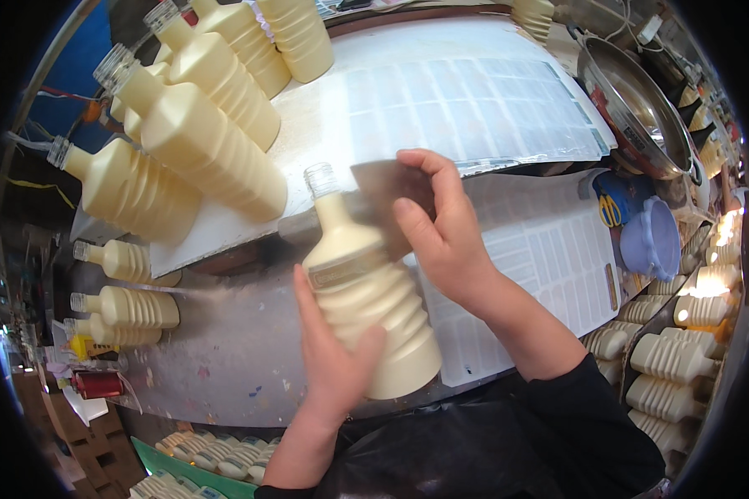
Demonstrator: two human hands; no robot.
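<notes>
My left hand (333, 362) is wrapped round the lower side of a cream ribbed bottle (391, 333), which tilts with its clear threaded neck pointing away from me. Across the front of the bottle, just under its shoulder, runs a greyish-gold label strip (345, 264). Between the thumb and fingers of my right hand (449, 237) is a thin, flat brownish-grey piece (387, 187), blurred, beside the bottle's shoulder. Its exact kind is unclear, and whether it touches the bottle I cannot tell.
Several cream bottles (212, 145) stand on the raised white board at left. Translucent label sheets (474, 91) lie on that board, and another sheet (524, 274) lies on the grey table. At right are a metal pan (641, 100), a purple basket (651, 241) and stacked bottles (670, 366). A green crate (175, 466) holds more.
</notes>
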